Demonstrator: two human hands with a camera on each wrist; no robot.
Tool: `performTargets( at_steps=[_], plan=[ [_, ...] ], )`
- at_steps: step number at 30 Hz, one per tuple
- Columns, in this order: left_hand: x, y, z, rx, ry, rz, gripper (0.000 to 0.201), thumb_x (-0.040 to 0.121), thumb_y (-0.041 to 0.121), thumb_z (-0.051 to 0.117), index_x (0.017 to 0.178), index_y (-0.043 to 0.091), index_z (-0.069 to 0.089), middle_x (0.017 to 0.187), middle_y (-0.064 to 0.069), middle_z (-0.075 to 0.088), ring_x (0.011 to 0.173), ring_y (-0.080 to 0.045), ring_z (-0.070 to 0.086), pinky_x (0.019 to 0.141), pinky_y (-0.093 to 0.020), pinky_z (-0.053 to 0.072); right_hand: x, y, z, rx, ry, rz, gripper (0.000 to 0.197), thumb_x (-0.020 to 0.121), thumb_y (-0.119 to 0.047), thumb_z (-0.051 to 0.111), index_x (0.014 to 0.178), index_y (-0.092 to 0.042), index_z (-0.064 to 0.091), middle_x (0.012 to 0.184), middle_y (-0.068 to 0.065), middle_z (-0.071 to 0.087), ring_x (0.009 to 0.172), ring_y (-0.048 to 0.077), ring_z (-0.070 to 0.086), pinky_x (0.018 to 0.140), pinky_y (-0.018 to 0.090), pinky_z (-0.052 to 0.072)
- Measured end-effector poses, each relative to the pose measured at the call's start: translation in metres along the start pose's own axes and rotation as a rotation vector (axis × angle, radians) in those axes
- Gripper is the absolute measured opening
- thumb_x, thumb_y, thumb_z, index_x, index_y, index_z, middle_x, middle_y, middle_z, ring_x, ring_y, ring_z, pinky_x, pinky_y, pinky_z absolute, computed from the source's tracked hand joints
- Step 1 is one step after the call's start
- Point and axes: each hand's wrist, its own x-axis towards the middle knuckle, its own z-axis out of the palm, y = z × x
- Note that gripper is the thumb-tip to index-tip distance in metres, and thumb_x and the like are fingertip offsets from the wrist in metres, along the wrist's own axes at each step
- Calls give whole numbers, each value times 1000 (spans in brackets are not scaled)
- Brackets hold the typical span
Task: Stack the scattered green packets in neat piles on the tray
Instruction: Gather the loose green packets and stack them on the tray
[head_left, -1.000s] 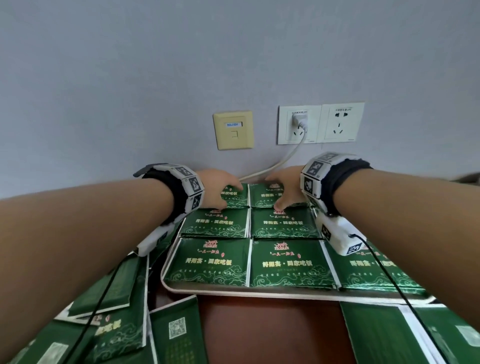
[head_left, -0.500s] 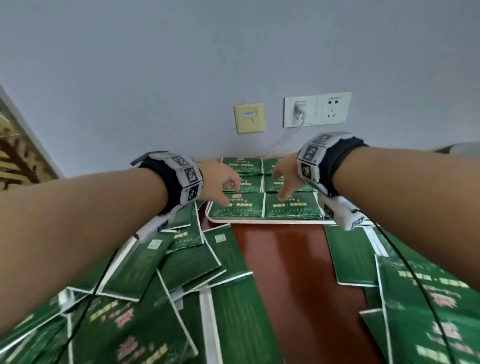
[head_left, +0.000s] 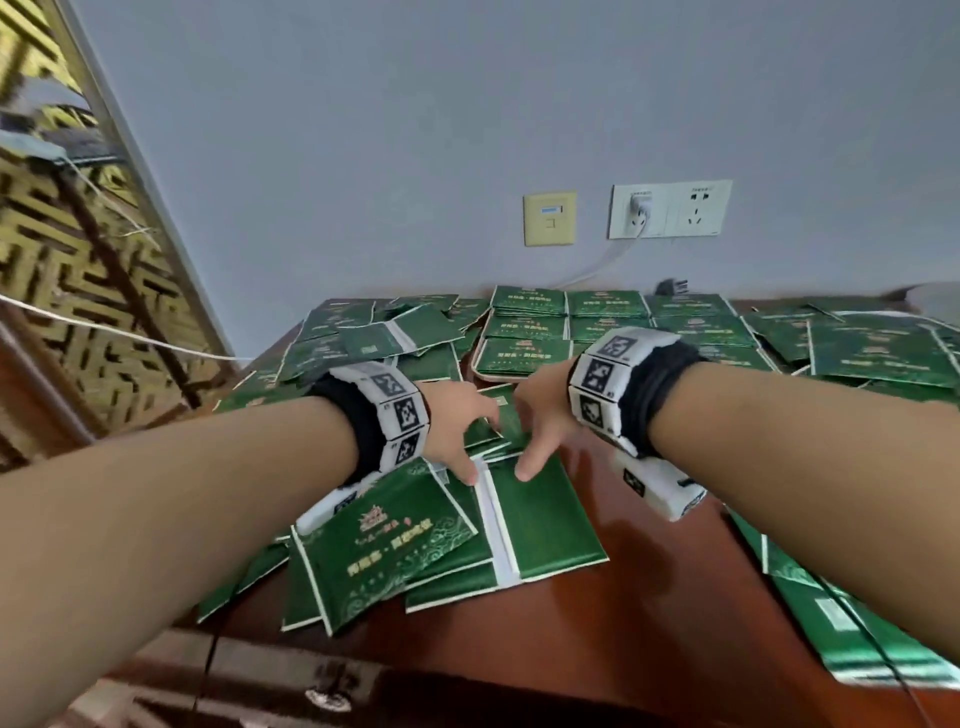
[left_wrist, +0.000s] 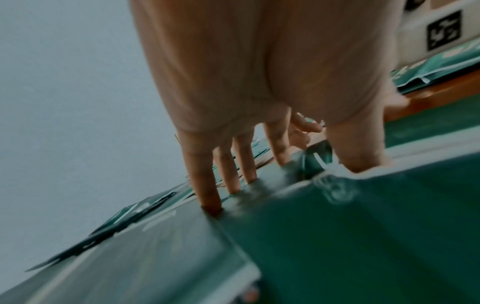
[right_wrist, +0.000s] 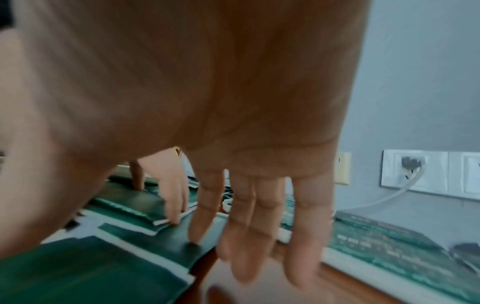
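On the far side of the table (head_left: 649, 597), against the wall, the tray (head_left: 480, 375) carries rows of green packets laid face up and squared edge to edge; how deep each pile runs cannot be told from here. That part of the work looks done. A great deal is left: loose packets lie strewn to the left of the tray, to its right, and in a heap (head_left: 415, 540) at the near edge, overlapping at odd angles, some face down.

Both hands are over that near heap. The left hand (head_left: 457, 426) has its fingers (left_wrist: 207, 185) straight and spread, tips pressed onto the top packets, thumb down at the side; nothing is gripped. The right hand (head_left: 540, 421) is likewise spread, its forefinger tip touching a packet (head_left: 540, 519) lying back side up, the other fingers (right_wrist: 249, 236) straight and hanging over bare wood. No packet is lifted.

The packets are flat, glossy green pouches with white sealed borders, gold lettering and scrollwork on the face, a small code label on the back. Judged slippery on one another, they are apt to slide when gathered.
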Motion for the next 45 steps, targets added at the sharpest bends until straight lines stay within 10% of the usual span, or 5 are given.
performTargets(
  at_steps=[12, 20, 25, 31, 45],
  plan=[
    [2, 9, 9, 13, 44, -26, 79, 75, 41, 77, 143, 25, 38, 126, -10, 49, 113, -26, 53, 95, -37, 45, -18, -21, 18, 75, -32, 108, 74, 78, -52, 70, 129, -3, 50, 84, 1, 51, 78, 18, 49, 74, 27, 42],
    [-2, 9, 11, -10, 43, -19, 79, 78, 40, 76, 144, 24, 37, 130, -12, 47, 116, -27, 52, 97, -37, 44, -16, -21, 23, 160, -49, 208, 47, 76, -54, 71, 70, -11, 52, 68, 1, 55, 67, 17, 53, 70, 26, 43],
    [-23, -1, -1, -103, 114, -31, 71, 82, 42, 71, 142, 26, 38, 135, -7, 44, 123, -23, 45, 99, -31, 36, -25, -19, 25, 218, -31, 184, 66, 77, -43, 75, 125, 1, 57, 113, 10, 66, 100, 23, 63, 91, 32, 49],
    [-48, 1, 1, -42, -37, -16, 51, 71, 49, 78, 115, 34, 57, 114, 4, 42, 114, -17, 36, 92, -33, 36, -45, -11, 19, 108, 30, 255, 58, 93, -35, 58, 138, -1, 42, 129, 13, 54, 122, 25, 51, 93, 30, 42],
    [-50, 11, 7, -88, -10, 62, 11, 81, 22, 72, 73, 27, 65, 135, 6, 41, 127, -14, 23, 97, -30, 16, -52, 24, 0, 185, 227, 384, 7, 79, -11, 61, 85, -13, 62, 72, 4, 52, 59, 19, 48, 49, 19, 36]
  ],
)
